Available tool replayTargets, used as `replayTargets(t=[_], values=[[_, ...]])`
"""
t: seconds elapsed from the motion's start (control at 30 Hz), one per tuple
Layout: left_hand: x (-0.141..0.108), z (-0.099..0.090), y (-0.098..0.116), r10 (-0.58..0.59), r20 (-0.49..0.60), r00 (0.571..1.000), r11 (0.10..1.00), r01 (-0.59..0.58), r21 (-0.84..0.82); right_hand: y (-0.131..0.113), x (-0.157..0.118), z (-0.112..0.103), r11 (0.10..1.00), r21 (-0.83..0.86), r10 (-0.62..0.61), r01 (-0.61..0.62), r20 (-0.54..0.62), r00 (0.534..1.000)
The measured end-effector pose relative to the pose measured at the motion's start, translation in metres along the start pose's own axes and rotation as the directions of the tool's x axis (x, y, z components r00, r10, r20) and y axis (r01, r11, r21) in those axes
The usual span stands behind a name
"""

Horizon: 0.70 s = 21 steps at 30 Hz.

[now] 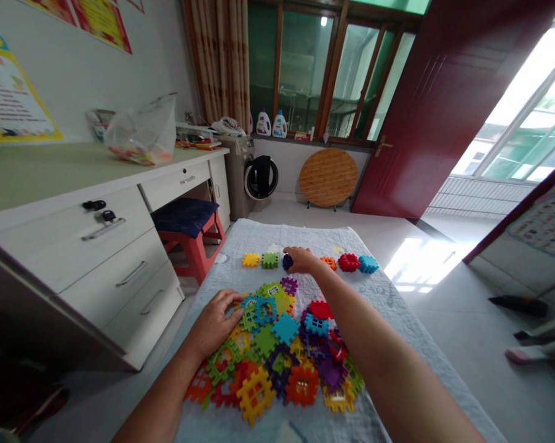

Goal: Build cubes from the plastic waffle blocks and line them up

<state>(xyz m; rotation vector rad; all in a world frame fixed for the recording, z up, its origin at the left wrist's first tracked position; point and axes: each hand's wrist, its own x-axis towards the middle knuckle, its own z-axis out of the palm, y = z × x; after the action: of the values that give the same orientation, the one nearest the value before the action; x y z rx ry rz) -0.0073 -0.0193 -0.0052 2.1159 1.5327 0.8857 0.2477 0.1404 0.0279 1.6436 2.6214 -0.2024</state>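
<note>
My right hand [300, 258] reaches to the far row and has its fingers around a dark purple building block [287, 261]. Left of it in that row sit a yellow block [250, 260] and a green block [269, 260]. To its right are an orange block [328, 263], a red block [349, 262] and a blue block [368, 264]. My left hand [222, 317] rests at the left edge of a loose pile of interlocking plastic pieces [264, 339], fingers spread and touching it. Some pieces have window shapes. My right forearm hides part of the pile's right side.
A pale cloth [397, 344] covers the low table. On the left stand a desk with drawers [115, 258], bearing a clear plastic bag [143, 132], and a red stool [189, 221]. Farther back are a washing machine [238, 178], a round wooden tabletop [328, 177] and a dark red door [425, 111].
</note>
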Motion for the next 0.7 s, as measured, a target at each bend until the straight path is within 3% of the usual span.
replayTargets(t=[0.7], values=[[0.0006,-0.0016,0.0007,-0.006,-0.001,1.000,1.000,0.006,0.007,-0.0059,0.0041,-0.0026,1.000,-0.004,0.013,-0.013,0.022,1.000]])
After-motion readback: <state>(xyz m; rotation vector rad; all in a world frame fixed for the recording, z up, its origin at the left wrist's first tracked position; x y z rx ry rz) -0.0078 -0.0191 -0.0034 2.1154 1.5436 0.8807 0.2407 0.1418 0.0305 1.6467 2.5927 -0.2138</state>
